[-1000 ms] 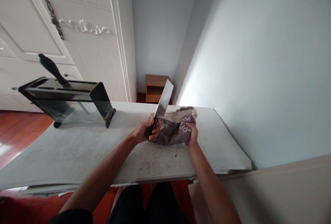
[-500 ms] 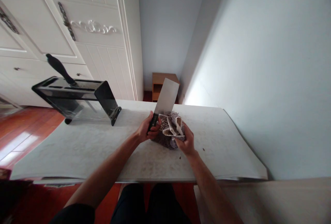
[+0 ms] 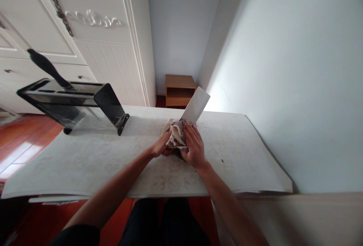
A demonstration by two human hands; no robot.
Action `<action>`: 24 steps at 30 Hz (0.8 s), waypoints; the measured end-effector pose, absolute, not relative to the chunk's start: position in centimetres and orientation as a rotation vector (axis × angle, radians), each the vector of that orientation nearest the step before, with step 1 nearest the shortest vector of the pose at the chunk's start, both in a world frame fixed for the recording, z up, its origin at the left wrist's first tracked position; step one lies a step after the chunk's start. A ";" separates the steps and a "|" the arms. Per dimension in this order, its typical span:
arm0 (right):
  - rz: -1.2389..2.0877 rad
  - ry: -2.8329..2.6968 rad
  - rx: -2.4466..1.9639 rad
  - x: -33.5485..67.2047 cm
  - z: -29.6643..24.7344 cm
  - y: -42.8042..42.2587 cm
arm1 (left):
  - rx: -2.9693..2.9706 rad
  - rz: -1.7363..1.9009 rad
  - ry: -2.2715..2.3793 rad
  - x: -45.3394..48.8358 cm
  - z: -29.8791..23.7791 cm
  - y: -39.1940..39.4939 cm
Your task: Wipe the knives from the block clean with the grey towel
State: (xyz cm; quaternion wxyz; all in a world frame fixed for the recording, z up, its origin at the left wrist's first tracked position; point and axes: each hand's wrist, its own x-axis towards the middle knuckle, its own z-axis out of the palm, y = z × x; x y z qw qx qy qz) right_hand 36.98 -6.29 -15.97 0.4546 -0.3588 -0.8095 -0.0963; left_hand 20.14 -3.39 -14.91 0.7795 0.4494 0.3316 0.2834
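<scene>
My left hand (image 3: 160, 148) is closed round the dark handle of a cleaver, which is mostly hidden by a cloth. The cleaver's broad steel blade (image 3: 196, 106) sticks up and away to the right above the white table (image 3: 85, 159). My right hand (image 3: 193, 145) presses a bunched grey and cream patterned cloth (image 3: 176, 136) against the base of the blade, fingers wrapped over it. Both hands meet at the middle of the table.
A black knife block (image 3: 70, 104) with clear sides stands at the table's far left, one black-handled knife (image 3: 47, 67) in a slot. White panelled doors rise behind it. A small wooden cabinet (image 3: 179, 90) sits on the floor beyond. A pale wall runs along the right.
My right hand brought the cloth up from beside the handle onto the lower blade, covering the handle area. The blade now tilts further right.
</scene>
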 end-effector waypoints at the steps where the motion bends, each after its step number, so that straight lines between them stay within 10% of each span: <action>1: -0.234 -1.993 -0.909 37.1 -16.0 -6.2 | 0.989 0.578 0.726 20.1 -15.1 -3.2; 24: 0.149 -0.832 -1.327 42.6 -14.9 -5.7 | 0.979 0.445 0.605 18.1 -14.2 -1.6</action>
